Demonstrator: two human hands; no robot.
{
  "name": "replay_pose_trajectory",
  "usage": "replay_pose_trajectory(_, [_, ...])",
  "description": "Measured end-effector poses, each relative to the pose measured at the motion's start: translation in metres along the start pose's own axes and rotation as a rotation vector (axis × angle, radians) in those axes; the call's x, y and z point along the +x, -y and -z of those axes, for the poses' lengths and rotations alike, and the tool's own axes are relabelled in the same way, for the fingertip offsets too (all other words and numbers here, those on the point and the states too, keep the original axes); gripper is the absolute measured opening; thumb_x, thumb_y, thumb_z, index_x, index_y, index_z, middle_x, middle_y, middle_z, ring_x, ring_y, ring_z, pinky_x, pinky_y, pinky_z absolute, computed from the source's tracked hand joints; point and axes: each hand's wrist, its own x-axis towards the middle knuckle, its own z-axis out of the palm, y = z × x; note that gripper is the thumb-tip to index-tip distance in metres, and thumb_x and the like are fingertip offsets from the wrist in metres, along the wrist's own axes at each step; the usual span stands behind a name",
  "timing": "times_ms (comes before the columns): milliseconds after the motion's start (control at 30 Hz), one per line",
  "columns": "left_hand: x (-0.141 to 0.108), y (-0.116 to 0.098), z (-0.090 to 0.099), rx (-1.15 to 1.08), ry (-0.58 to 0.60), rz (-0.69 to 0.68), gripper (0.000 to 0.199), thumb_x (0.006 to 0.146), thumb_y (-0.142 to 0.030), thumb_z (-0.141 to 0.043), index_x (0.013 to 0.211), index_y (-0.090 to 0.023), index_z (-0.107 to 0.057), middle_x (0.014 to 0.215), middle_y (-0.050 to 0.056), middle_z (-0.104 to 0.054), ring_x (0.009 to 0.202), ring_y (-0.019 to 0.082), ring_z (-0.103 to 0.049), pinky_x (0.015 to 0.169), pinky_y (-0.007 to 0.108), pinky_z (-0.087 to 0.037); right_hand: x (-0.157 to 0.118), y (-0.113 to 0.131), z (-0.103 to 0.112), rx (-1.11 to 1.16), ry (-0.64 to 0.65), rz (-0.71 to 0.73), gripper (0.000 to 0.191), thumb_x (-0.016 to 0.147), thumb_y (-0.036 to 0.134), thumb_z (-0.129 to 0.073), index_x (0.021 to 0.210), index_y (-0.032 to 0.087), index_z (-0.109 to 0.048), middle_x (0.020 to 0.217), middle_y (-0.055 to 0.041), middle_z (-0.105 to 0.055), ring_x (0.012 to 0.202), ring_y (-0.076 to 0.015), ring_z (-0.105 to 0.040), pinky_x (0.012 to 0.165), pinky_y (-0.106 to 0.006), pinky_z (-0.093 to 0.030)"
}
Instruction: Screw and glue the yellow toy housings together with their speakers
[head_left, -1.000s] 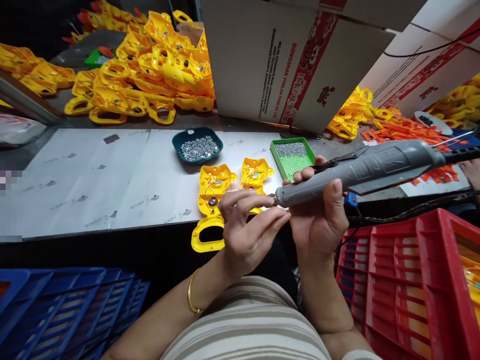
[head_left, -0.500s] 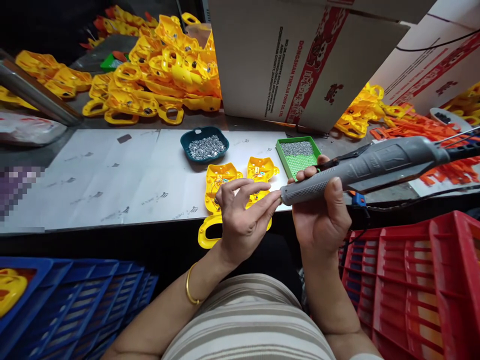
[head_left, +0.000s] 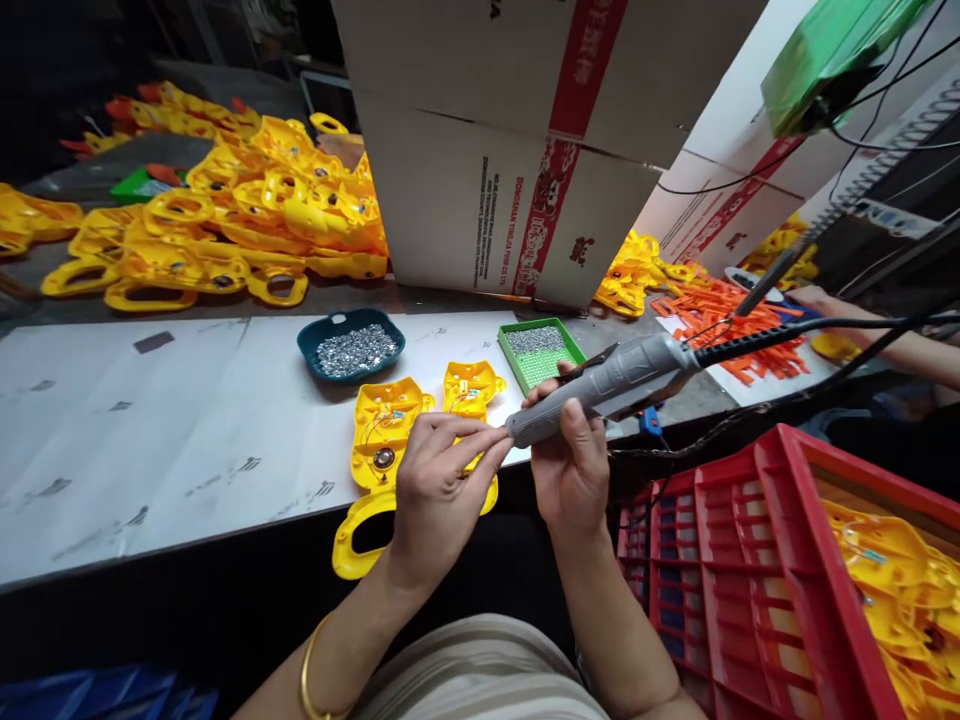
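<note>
A grey electric screwdriver [head_left: 619,385] lies across my right hand [head_left: 571,465], whose fingers and thumb are wrapped round its body. The tool points left. The fingertips of my left hand [head_left: 442,490] are pinched together right at its nose, hiding the bit and anything small between them. Below and behind my left hand, two open yellow plastic shell halves rest at the table's front edge. The left shell [head_left: 390,410] shows wires, a round metal part and a looped handle. Partly covered by my hand is the right shell [head_left: 471,388].
A dark teal bowl [head_left: 309,350] and a green tray [head_left: 517,375] hold small metal screws. Yellow shells [head_left: 285,200] are heaped behind, left of a tall cardboard box [head_left: 450,200]. Orange parts [head_left: 739,325] lie at right near another person's arm [head_left: 885,335]. A red crate [head_left: 780,560] stands at lower right.
The view has swung right and up, so the scene sits further left and lower. My left fingers have closed together at the screwdriver's nose. The right hand keeps its grip.
</note>
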Motion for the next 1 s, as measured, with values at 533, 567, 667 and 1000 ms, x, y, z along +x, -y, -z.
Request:
replay_pose_trajectory(533, [0.009, 0.001, -0.014, -0.022, 0.198, 0.202, 0.010, 0.077, -0.011, -0.069, 0.071, -0.019, -0.066, 0.072, -0.002, -0.069, 0.074, 0.017, -0.056, 0.073, 0.029, -0.043, -0.001, -0.007, 0.018, -0.089, 0.030, 0.099, 0.035, 0.075, 0.031, -0.076, 0.107, 0.025, -0.063, 0.089, 0.0019, -0.062, 0.085, -0.0106, -0.058, 0.081, -0.024, -0.045])
replay_pose_trajectory(567, [0.009, 0.000, -0.015, -0.010, 0.211, 0.202, 0.012, 0.076, -0.010, -0.068, 0.070, -0.019, -0.065, 0.072, -0.002, -0.068, 0.074, 0.017, -0.056, 0.074, 0.029, -0.042, -0.002, -0.007, 0.019, -0.107, 0.020, 0.106, 0.035, 0.074, 0.031, -0.076, 0.106, 0.025, -0.063, 0.089, 0.0019, -0.062, 0.084, -0.0108, -0.058, 0.082, -0.025, -0.045])
replay_pose_trajectory(667, [0.008, -0.002, -0.018, 0.001, 0.247, 0.182, 0.014, 0.076, -0.009, -0.067, 0.068, -0.019, -0.062, 0.072, -0.002, -0.067, 0.076, 0.017, -0.054, 0.075, 0.029, -0.041, -0.003, -0.005, 0.021, -0.152, -0.010, 0.118, 0.034, 0.073, 0.034, -0.076, 0.103, 0.024, -0.064, 0.089, 0.0018, -0.061, 0.084, -0.0115, -0.058, 0.082, -0.026, -0.046])
replay_pose_trajectory(1000, [-0.008, -0.023, -0.018, 0.010, 0.263, 0.071, 0.011, 0.082, -0.013, -0.063, 0.073, -0.019, -0.061, 0.077, 0.000, -0.067, 0.082, 0.018, -0.054, 0.079, 0.033, -0.039, 0.000, 0.002, 0.023, -0.211, -0.001, 0.140, 0.025, 0.081, 0.037, -0.068, 0.105, 0.029, -0.066, 0.092, 0.0003, -0.056, 0.084, -0.0119, -0.056, 0.082, -0.026, -0.049])
